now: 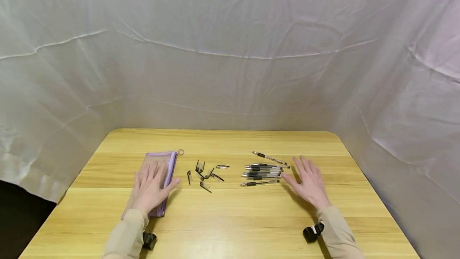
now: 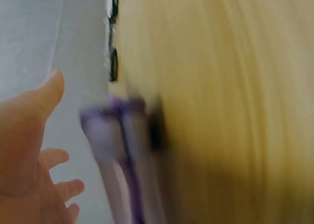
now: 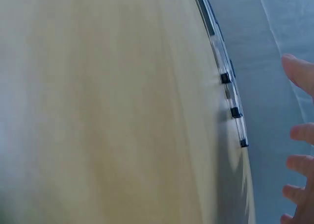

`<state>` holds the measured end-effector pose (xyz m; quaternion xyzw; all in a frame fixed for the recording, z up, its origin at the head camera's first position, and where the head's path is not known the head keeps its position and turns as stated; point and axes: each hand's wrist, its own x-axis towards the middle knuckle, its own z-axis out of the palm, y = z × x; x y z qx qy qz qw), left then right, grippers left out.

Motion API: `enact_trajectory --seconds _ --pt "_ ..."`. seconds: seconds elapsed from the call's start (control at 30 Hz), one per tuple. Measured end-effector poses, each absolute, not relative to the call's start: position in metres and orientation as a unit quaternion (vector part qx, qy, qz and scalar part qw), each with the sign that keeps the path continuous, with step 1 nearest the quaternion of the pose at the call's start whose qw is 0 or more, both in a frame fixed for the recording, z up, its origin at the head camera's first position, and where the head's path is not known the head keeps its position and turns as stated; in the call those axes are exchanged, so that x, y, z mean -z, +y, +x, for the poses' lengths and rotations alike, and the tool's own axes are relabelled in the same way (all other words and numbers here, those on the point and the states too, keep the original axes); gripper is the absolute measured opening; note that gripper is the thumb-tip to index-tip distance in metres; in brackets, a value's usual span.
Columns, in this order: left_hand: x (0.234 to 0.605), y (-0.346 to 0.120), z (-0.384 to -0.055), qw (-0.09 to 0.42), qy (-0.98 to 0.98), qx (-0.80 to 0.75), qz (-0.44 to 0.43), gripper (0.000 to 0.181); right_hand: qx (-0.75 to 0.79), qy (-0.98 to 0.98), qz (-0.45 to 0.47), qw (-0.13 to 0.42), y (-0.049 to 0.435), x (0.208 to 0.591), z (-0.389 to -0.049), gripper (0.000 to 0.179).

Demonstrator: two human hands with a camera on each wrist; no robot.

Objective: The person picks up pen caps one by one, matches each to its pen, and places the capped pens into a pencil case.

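Observation:
A flat mesh pouch [image 1: 170, 175] with purple edging and a ring on its zip lies at the left. Over it is my left hand [image 1: 151, 187], fingers spread and thumb out past its right edge. In the left wrist view the pouch [image 2: 105, 143] looks blurred, beside the outstretched left hand [image 2: 22, 145]. Several uncapped pens with black grips [image 1: 264, 174] lie roughly side by side at centre right. My right hand [image 1: 310, 183] hovers just right of their ends, fingers spread and holding nothing. The right wrist view shows pens [image 3: 219, 52] edge-on along the tabletop.
Several clear pen caps with black clips [image 1: 205, 187] lie scattered between the pouch and the pens. One pen [image 1: 269, 158] lies slanted behind the others. The wooden table [image 1: 230, 219] is bordered by pale hanging cloth [image 1: 230, 87] at the back and sides.

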<state>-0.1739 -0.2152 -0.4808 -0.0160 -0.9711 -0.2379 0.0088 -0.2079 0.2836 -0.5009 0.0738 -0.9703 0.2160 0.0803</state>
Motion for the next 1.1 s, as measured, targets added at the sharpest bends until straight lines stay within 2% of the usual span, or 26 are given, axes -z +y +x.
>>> enact_trajectory --seconds 0.4,0.6,0.83,1.1 --pt "0.476 -0.179 -0.161 0.013 -0.957 0.283 -0.069 0.085 -0.346 -0.929 0.103 0.083 0.268 0.509 -0.197 0.077" --pt "0.479 -0.167 -0.156 0.020 -0.946 0.308 -0.102 0.079 -0.391 -0.909 0.108 0.098 0.252 0.511 -0.199 0.063" --pt "0.482 -0.148 -0.156 -0.004 -0.926 0.358 -0.120 0.071 -0.412 -0.895 0.120 0.117 0.240 0.517 -0.203 0.042" --pt "0.490 -0.132 -0.157 0.004 -0.904 0.404 -0.140 0.062 -0.425 -0.889 0.123 0.118 0.233 0.521 -0.206 0.032"
